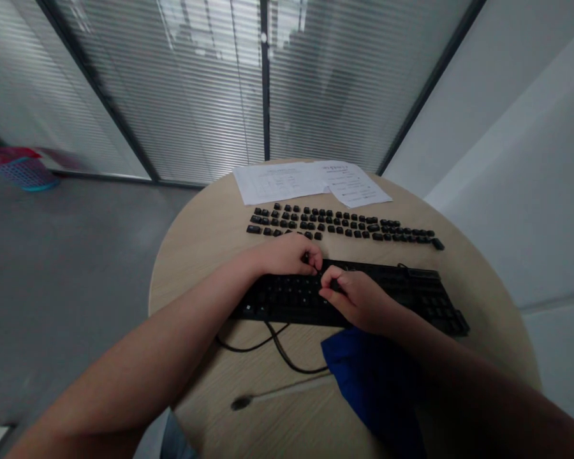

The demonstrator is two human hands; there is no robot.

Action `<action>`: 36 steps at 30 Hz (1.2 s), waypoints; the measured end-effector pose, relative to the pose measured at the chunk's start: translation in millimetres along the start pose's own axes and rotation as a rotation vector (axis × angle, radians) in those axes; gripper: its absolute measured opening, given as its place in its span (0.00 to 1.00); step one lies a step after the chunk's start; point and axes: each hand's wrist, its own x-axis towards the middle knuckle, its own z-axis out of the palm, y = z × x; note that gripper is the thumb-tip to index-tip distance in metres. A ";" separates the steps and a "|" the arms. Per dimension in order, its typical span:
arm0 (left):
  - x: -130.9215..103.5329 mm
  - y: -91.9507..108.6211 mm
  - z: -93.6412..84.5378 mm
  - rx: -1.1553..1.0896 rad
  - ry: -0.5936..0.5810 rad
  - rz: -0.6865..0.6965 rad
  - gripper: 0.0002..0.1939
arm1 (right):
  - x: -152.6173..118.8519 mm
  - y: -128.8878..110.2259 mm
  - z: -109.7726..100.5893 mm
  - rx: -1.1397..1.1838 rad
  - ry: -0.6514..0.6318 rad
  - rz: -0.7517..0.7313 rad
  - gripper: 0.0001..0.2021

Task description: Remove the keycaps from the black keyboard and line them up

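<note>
A black keyboard [296,306] lies across the round table, with keys on its left part and on its right end. Above its upper middle edge my left hand [294,254] is closed, its fingers curled around something too small to make out. My right hand [356,296] is pinched over the middle of the keyboard, close beside the left; what it holds, if anything, is hidden. Beyond the keyboard, loose black keycaps [339,222] lie in several rows. The left hand partly covers the nearest row.
Printed papers [282,182] lie at the far side of the wooden table [186,255]. Nearer are a black cable [287,360], a brush-like tool [277,390] and a blue cloth [368,376]. A basket [29,173] stands on the floor at left.
</note>
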 end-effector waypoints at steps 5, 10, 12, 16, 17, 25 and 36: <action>-1.2 2.0 -1.2 -0.004 0.002 0.001 0.08 | -6.5 10.0 9.0 0.118 0.124 0.024 0.06; -0.9 2.0 -0.3 0.009 0.020 -0.005 0.08 | -13.5 20.2 16.7 0.354 0.222 0.087 0.09; -1.0 1.6 -0.1 0.004 0.015 -0.012 0.08 | -13.8 21.4 17.9 0.452 0.300 0.111 0.11; -3.0 4.4 -3.7 -0.029 0.015 0.007 0.08 | -11.9 18.7 14.8 0.487 0.411 0.109 0.12; -3.9 6.3 -5.3 -0.047 0.024 0.024 0.08 | -11.4 17.6 13.1 0.475 0.424 0.108 0.12; -8.0 29.8 -9.3 -0.075 0.115 0.110 0.11 | -12.5 12.2 2.9 0.451 0.427 0.101 0.12; -9.6 44.5 -10.0 0.090 0.155 0.104 0.07 | -15.2 3.1 -8.1 0.355 0.420 0.073 0.11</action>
